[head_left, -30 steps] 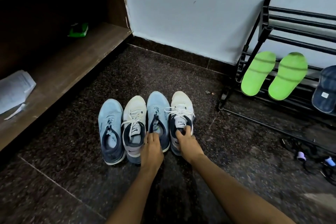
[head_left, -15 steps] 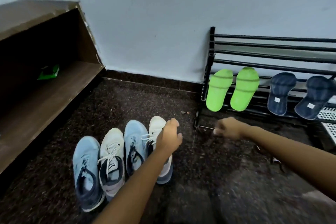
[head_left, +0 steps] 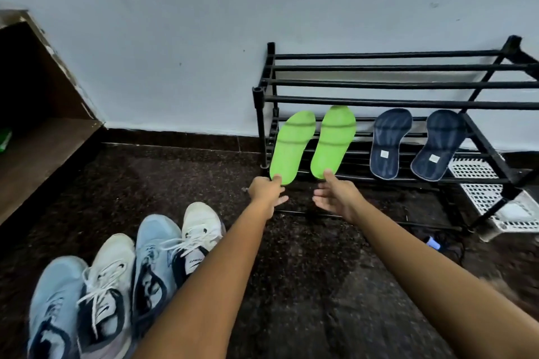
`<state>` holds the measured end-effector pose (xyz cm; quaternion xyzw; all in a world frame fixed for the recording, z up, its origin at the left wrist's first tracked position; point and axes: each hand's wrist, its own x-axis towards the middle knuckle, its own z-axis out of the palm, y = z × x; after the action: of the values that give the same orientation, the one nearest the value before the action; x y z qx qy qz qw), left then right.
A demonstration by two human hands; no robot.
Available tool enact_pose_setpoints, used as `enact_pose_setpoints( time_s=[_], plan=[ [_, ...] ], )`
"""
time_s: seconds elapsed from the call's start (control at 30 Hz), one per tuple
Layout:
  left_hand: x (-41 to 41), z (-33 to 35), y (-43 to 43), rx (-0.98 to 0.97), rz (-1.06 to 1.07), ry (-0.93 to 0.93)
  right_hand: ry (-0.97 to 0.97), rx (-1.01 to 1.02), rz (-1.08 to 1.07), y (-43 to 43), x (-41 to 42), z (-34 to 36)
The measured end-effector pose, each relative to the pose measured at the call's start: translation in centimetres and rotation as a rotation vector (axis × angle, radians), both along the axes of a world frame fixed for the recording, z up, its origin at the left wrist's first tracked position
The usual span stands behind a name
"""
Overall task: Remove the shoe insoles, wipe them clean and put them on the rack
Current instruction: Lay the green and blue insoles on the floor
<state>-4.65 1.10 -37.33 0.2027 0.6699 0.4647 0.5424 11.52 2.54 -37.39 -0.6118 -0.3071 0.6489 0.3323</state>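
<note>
- Green insoles [head_left: 291,148] lean on rack [head_left: 379,100] lower tier, beside blue insoles [head_left: 389,143]; shoes [head_left: 157,251] on floor [head_left: 291,265], well apart.
- Left hand [head_left: 267,191]: thumb on left green heel, fingers curled below; pinching or not, cannot tell.
- Right hand [head_left: 338,197]: open, thumb touching right green heel.
- Risk: insoles only propped, not seated. A nudge at either heel could slide one through the rack gaps to the floor, dirtying it.

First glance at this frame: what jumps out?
Two bright green insoles lean on the lower bars of the black rack, with the left hand and right hand each touching a heel end by the thumb. Two navy insoles lean beside them; four shoes line the bottom-left floor.
</note>
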Motion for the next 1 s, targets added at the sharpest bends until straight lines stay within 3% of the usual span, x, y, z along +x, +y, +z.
enact_pose_setpoints(
  time_s=[0.1, 0.37, 0.7, 1.0],
  plan=[
    [0.7, 0.5, -0.9, 0.045, 0.026, -0.143, -0.031, 0.032, -0.036, 0.4, 0.0, -0.3],
    [2.1, -2.3, -8.7, 0.089, 0.016, -0.299, -0.173, 0.067, -0.074, -6.1, 3.5, -2.2],
    [2.5, -11.0, -23.1, -0.005, 0.238, -0.253, -0.337, 0.011, 0.058, -21.3, 5.0, -9.2],
    [0.3, -14.1, -24.9, -0.216, 0.331, -0.239, -0.306, -0.244, 0.167, -21.8, 1.3, -13.1]
  ],
)
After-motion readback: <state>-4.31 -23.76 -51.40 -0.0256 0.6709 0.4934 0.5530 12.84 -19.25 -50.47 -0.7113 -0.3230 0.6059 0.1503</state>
